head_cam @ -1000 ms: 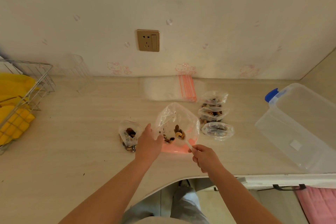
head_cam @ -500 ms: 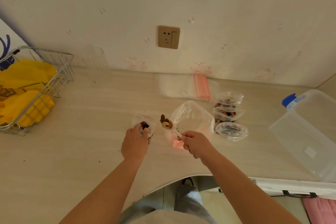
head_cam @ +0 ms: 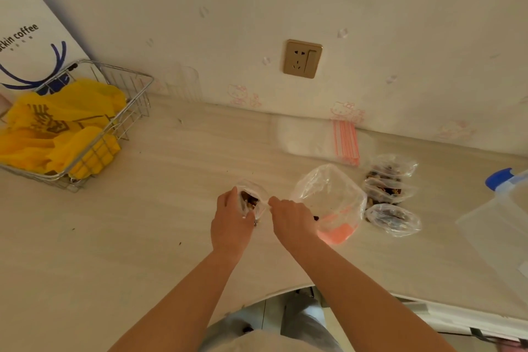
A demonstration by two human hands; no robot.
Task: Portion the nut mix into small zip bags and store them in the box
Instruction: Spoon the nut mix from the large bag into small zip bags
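1. One pale wood-grain desk (head_cam: pixel 143 237) fills the lower frame and carries everything, so the work sits within easy arm's reach.
2. One clear plastic storage box with a blue latch (head_cam: pixel 505 208) lies at the right edge, well apart from the hands; I judge it waits there for the finished portions.
3. A wire basket holding yellow plastic bags (head_cam: pixel 71 134) stands at the upper left, out of the working area.
4. The large clear bag with the pink zip strip (head_cam: pixel 328 200), the nut mix source, lies open at centre right, its mouth towards the person, likely for easy scooping.
5. Three filled small clear zip bags (head_cam: pixel 391 194) sit in a column just right of it, between source and box.
6. A flat stack of empty red-striped zip bags (head_cam: pixel 343 143) lies by the wall behind them.
7. The left hand (head_cam: pixel 231 223) curls round the small clear zip bag of nuts (head_cam: pixel 251 200) at centre, holding its mouth open.
8. The right hand (head_cam: pixel 291 220) is curled at that mouth, seemingly tipping in nuts; what it grips is hidden.
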